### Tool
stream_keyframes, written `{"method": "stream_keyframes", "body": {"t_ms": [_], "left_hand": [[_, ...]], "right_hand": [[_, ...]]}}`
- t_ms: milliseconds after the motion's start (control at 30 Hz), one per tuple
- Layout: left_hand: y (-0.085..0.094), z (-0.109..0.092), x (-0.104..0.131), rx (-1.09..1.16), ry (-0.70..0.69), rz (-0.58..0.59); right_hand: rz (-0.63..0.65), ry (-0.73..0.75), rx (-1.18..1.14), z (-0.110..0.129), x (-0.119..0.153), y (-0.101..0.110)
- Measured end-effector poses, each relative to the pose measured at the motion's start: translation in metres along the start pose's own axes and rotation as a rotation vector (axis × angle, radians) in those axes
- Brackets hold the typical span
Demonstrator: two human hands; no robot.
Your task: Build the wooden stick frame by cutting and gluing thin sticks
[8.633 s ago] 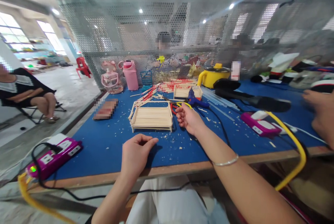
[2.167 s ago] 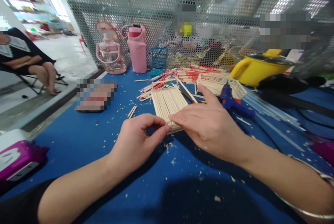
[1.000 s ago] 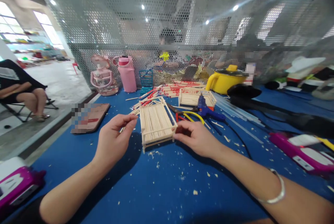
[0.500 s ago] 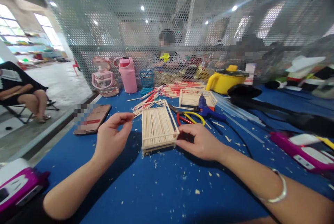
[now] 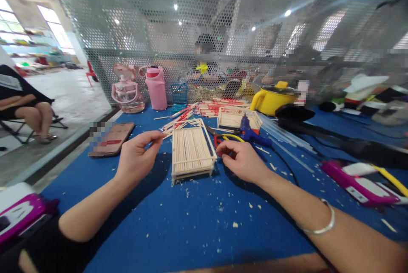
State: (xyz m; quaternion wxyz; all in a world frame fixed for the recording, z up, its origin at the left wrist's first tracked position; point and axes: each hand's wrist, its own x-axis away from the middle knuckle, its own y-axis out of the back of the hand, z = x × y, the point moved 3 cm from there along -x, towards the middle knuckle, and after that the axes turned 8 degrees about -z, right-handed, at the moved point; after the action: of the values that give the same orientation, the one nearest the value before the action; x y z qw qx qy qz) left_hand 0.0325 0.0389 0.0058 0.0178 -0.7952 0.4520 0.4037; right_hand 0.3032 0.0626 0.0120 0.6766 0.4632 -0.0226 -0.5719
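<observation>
In the middle of the blue tabletop lies a small tray-like frame of pale wooden sticks, with a slatted floor and low railings. My left hand hovers to its left, thumb and index finger pinched; whatever may be between the tips is too small to make out. Just off the frame's right front corner, my right hand has loosely curled fingers, thumb apart, holding nothing visible. Behind the frame is a pile of red-tipped matchsticks. A blue glue gun and pliers with red and yellow handles lie beyond my right hand.
A second stick frame stands behind the glue gun, near clear glue sticks. A phone lies left. Pink bottle, clear jug and yellow pot line the mesh screen. A person sits at far left.
My right hand has come off the frame's front right corner and moved slightly away, fingers curling more. My left hand stays pinched beside the frame. The view has shifted a little.
</observation>
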Motion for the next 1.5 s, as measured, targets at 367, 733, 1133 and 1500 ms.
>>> {"method": "stream_keyframes", "body": {"t_ms": [367, 733, 1133, 1500], "left_hand": [[-0.001, -0.014, 0.006, -0.033, -0.039, 0.08], [0.003, -0.018, 0.007, -0.067, -0.091, 0.051], [0.005, -0.034, 0.01, 0.02, -0.112, -0.008], [0.0, -0.036, 0.016, 0.236, 0.088, -0.036]], "right_hand": [[-0.031, -0.014, -0.023, 0.0, 0.002, 0.0], [-0.011, 0.019, -0.025, 0.003, 0.002, 0.001], [-0.012, 0.024, -0.018, 0.008, 0.002, 0.002], [-0.017, 0.044, 0.011, 0.009, 0.002, 0.003]]}}
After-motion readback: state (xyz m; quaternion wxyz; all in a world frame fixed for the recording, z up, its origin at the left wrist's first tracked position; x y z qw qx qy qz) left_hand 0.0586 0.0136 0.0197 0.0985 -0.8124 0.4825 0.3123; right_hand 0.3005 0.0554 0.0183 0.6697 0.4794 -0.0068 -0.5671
